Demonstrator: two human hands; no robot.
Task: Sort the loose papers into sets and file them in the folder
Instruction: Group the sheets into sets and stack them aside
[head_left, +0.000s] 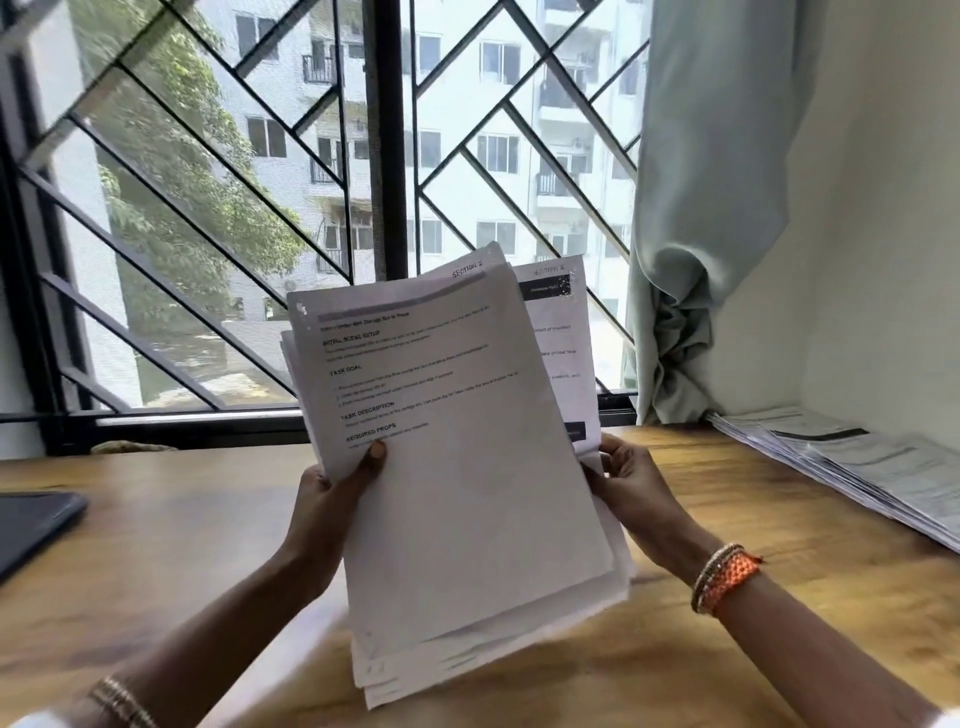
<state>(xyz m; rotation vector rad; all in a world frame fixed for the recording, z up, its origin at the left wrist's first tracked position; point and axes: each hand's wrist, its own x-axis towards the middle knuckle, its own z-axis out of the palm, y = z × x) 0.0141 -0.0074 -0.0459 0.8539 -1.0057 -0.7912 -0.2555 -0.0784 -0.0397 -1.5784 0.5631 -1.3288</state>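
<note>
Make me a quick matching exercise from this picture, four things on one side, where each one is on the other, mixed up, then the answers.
Things:
1. stack of papers
2. dark folder
3. spread papers
4. curtain

Places:
A. lying on the desk by the right wall
B. hanging at the window's right side
C. held up in the left hand and right hand
D. on the desk at the left edge of view

Pairs: 1-C, 2-D, 3-A, 4-B

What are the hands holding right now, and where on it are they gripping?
Both hold one upright sheaf of white printed papers. The left hand grips its left edge, thumb on the front page; the right hand pinches the right edge of sheets behind.
</note>
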